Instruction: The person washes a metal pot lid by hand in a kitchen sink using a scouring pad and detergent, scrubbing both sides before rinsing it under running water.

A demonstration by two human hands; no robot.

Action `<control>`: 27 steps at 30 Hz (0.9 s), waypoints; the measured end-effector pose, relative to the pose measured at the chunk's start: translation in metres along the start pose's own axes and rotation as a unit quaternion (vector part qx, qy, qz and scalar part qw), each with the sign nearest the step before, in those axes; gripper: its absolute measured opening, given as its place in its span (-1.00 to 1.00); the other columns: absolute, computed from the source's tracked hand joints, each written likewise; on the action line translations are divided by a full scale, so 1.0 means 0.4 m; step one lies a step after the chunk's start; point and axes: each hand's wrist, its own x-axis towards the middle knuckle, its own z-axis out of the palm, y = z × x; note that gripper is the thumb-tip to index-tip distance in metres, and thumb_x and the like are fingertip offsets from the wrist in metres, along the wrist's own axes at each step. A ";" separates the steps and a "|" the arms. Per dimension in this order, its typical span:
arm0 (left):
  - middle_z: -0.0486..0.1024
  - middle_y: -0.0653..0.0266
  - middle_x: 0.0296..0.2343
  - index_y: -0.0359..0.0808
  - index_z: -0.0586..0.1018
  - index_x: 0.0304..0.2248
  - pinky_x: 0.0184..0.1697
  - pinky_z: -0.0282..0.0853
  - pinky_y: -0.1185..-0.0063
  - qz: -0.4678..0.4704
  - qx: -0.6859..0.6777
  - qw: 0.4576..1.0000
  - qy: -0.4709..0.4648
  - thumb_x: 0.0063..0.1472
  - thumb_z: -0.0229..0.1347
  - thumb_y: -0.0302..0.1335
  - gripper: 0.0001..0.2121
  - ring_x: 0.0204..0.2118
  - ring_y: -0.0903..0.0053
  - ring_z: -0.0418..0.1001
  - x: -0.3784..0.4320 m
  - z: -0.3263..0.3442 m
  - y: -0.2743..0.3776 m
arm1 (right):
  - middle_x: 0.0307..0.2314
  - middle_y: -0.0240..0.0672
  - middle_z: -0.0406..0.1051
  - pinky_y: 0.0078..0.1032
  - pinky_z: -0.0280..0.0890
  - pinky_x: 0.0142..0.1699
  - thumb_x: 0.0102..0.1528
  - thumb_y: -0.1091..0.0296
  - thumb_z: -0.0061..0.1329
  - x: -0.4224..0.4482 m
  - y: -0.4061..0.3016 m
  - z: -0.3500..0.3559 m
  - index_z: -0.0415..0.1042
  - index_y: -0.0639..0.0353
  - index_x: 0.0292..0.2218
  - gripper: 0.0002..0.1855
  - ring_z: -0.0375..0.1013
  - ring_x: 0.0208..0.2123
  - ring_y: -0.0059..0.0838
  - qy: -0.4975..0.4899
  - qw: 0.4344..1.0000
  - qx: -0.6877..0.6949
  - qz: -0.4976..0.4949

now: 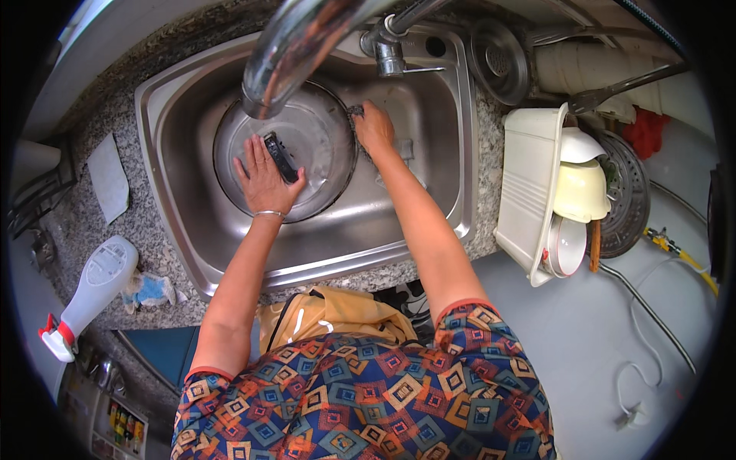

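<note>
A round glass lid (322, 126) with a metal rim lies in the stainless steel sink (368, 227), its black handle (280, 156) facing up. My left hand (267, 178) rests flat on the lid with fingers spread. The handle lies between its thumb and forefinger. At the lid's right edge, my right hand (375, 129) is closed on a dark scouring pad (355, 110), partly hidden by the fingers. Above the lid hangs the faucet spout (276, 80), seen very close.
A tap with a lever (391, 57) stands behind the sink. Right of it sit a metal lid (499, 60) and a cream rack (532, 190) holding bowls (581, 190). A spray bottle (103, 270), a blue-white cloth (149, 290) and a white sheet (109, 178) lie left.
</note>
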 end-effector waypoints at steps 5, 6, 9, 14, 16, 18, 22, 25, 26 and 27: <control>-0.15 0.17 0.11 -0.48 -0.02 0.06 0.17 -0.46 0.35 -0.005 -0.002 1.000 0.007 -0.12 -0.10 0.04 -0.12 0.18 0.44 -0.30 -0.009 0.011 -0.011 | -0.44 0.04 0.35 -0.18 0.20 -0.22 -0.06 0.28 -0.08 -0.134 0.055 0.015 0.26 0.27 -0.36 -0.73 0.32 -0.32 0.03 -0.090 0.992 0.046 0.077; -0.15 0.18 0.11 -0.48 -0.03 0.06 0.17 -0.46 0.35 -0.006 -0.007 1.000 0.004 -0.12 -0.11 0.04 -0.12 0.18 0.44 -0.31 -0.010 0.013 -0.015 | -0.45 0.05 0.35 -0.18 0.20 -0.22 -0.06 0.28 -0.07 -0.186 0.069 0.025 0.26 0.27 -0.36 -0.73 0.32 -0.32 0.04 -0.102 0.989 0.058 0.092; -0.17 0.17 0.11 -0.48 -0.05 0.06 0.16 -0.47 0.34 -0.009 -0.015 1.000 0.000 -0.12 -0.11 0.06 -0.11 0.18 0.45 -0.33 -0.008 0.017 -0.013 | -0.45 0.05 0.35 -0.19 0.21 -0.21 -0.09 0.30 -0.05 -0.211 0.065 0.032 0.27 0.25 -0.35 -0.73 0.33 -0.32 0.04 -0.126 0.986 0.021 0.107; -0.18 0.18 0.11 -0.47 -0.08 0.07 0.17 -0.47 0.38 -0.007 -0.004 1.000 -0.004 -0.11 -0.09 0.02 -0.11 0.18 0.46 -0.34 -0.007 0.001 -0.004 | -0.42 -0.04 0.36 -0.28 0.23 -0.16 -0.13 0.37 -0.03 -0.069 0.036 0.017 0.30 0.28 -0.40 -0.76 0.30 -0.26 -0.06 -0.020 1.000 -0.018 0.001; -0.18 0.17 0.11 -0.47 -0.08 0.07 0.17 -0.47 0.38 -0.006 -0.001 1.000 -0.003 -0.11 -0.09 0.03 -0.11 0.18 0.46 -0.34 -0.005 0.002 -0.001 | -0.41 -0.05 0.36 -0.28 0.22 -0.16 -0.13 0.37 -0.03 -0.004 0.009 0.005 0.30 0.28 -0.41 -0.77 0.28 -0.24 -0.06 -0.027 0.999 -0.020 -0.004; -0.18 0.17 0.11 -0.48 -0.08 0.07 0.17 -0.47 0.38 -0.002 0.003 1.000 -0.002 -0.11 -0.09 0.03 -0.11 0.18 0.46 -0.33 -0.007 0.001 0.000 | -0.40 -0.06 0.35 -0.29 0.21 -0.15 -0.13 0.37 -0.02 -0.001 0.010 0.006 0.30 0.28 -0.41 -0.77 0.27 -0.22 -0.07 -0.032 0.999 -0.019 -0.008; -0.17 0.15 0.11 -0.49 -0.08 0.06 0.17 -0.47 0.35 -0.013 0.010 1.000 -0.014 -0.11 -0.10 0.03 -0.11 0.18 0.45 -0.33 -0.001 0.002 -0.008 | -0.44 -0.02 0.36 -0.22 0.22 -0.21 -0.11 0.33 -0.02 -0.132 0.044 0.027 0.28 0.27 -0.42 -0.77 0.32 -0.30 -0.01 -0.099 0.991 0.022 0.092; -0.18 0.17 0.11 -0.48 -0.09 0.07 0.17 -0.47 0.37 -0.018 -0.007 1.000 -0.009 -0.11 -0.10 0.02 -0.11 0.18 0.46 -0.34 -0.008 0.003 -0.010 | -0.43 0.02 0.36 -0.19 0.22 -0.22 -0.10 0.31 -0.03 -0.206 0.043 0.027 0.31 0.24 -0.35 -0.74 0.33 -0.32 0.02 -0.115 0.989 -0.008 0.095; -0.18 0.16 0.11 -0.48 -0.09 0.07 0.17 -0.46 0.37 -0.018 -0.002 1.000 -0.015 -0.11 -0.09 0.02 -0.11 0.18 0.46 -0.33 -0.010 0.002 -0.008 | -0.43 0.02 0.35 -0.19 0.22 -0.22 -0.10 0.33 -0.04 -0.187 0.049 0.029 0.31 0.25 -0.37 -0.76 0.33 -0.32 0.01 -0.113 0.989 -0.012 0.096; -0.17 0.16 0.11 -0.49 -0.09 0.06 0.17 -0.46 0.36 -0.018 0.005 1.000 -0.023 -0.11 -0.09 0.02 -0.11 0.18 0.45 -0.33 -0.012 0.004 -0.009 | -0.43 0.02 0.35 -0.20 0.22 -0.22 -0.11 0.35 -0.05 -0.161 0.033 0.019 0.32 0.26 -0.39 -0.78 0.33 -0.32 0.00 -0.113 0.989 -0.015 0.097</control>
